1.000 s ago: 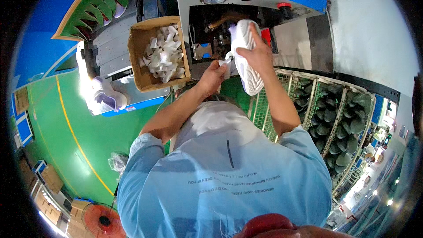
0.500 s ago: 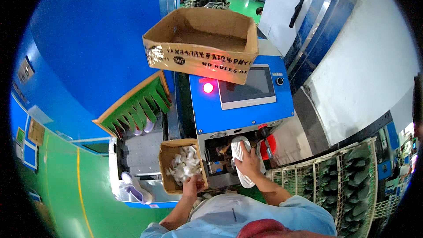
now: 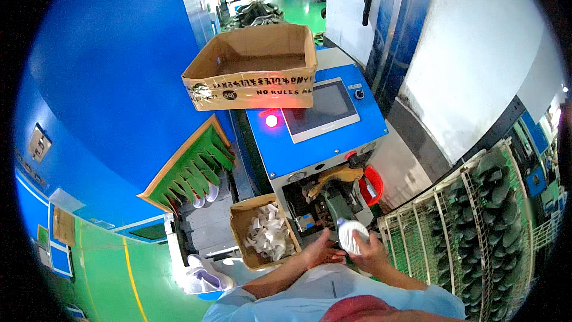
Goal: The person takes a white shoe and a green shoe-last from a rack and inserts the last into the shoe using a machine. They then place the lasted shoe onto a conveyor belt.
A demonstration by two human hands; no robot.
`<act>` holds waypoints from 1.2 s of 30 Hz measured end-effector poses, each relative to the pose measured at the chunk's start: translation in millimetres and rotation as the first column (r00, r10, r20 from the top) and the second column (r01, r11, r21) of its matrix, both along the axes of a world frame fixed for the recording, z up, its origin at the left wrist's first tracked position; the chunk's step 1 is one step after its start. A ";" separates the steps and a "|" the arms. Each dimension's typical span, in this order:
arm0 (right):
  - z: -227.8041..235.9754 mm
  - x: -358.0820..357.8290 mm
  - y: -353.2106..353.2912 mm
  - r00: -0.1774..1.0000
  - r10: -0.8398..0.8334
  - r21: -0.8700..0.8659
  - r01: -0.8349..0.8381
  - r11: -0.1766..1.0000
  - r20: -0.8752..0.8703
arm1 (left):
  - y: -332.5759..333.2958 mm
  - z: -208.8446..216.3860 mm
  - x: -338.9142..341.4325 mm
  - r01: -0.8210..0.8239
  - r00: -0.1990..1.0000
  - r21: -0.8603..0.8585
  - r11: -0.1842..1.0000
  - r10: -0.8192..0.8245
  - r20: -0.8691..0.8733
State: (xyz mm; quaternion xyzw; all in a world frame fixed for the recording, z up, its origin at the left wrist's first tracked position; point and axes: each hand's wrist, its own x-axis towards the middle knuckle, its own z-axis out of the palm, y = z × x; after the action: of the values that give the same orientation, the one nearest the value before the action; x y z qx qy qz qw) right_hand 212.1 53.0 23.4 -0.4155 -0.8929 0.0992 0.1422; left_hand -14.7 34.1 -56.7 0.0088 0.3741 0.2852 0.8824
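My right hand (image 3: pixel 370 255) grips a white shoe (image 3: pixel 353 234) with its ridged sole showing and a pale purple patch at its far end. The shoe is held low in front of my body, at the front of a blue machine (image 3: pixel 322 154). Close to the shoe's left side is my left hand (image 3: pixel 323 250), thumb and fingers apart; I see nothing in it. Left of that hand, a small cardboard box (image 3: pixel 243 222) holds many crumpled white pieces (image 3: pixel 268 234). Behind the shoe, a dark green form (image 3: pixel 338 206) and a yellowish part (image 3: pixel 341 176) show in the machine's opening.
A large cardboard box (image 3: pixel 256 94) sits atop the machine beside a screen (image 3: pixel 322 110) and a glowing red lamp (image 3: pixel 271 121). White shoes (image 3: pixel 205 274) lie on the left conveyor, below green strips (image 3: pixel 199 170). A red bucket (image 3: pixel 372 185) and a rack of dark shoe-shaped pieces (image 3: pixel 488 226) stand right.
My left hand has left the box of white pieces and come over beside the shoe. My right hand has brought the shoe down and turned it, uncovering the machine's opening. The view has shifted.
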 end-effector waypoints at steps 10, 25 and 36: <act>-36.3 -24.3 50.5 0.594 -0.771 -0.971 -0.199 0.135 -0.229 | -48.8 -52.8 15.1 0.157 0.986 0.310 0.938 -0.166 0.004; -194.8 274.8 -119.0 -0.561 -0.822 -0.724 -0.524 0.449 -0.103 | -44.6 -25.7 20.0 -0.038 0.824 0.102 0.994 0.089 -0.560; -244.9 447.5 18.0 -0.896 0.301 -0.759 -0.060 0.648 0.327 | -34.8 -23.6 123.2 0.032 0.872 0.100 0.994 0.022 -0.490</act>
State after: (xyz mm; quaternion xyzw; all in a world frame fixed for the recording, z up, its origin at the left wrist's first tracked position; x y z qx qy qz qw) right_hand 659.6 71.0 -221.5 0.1821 -0.4850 -0.2247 -0.8253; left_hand 108.5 -0.7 -80.2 0.1282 0.5699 0.2908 0.7578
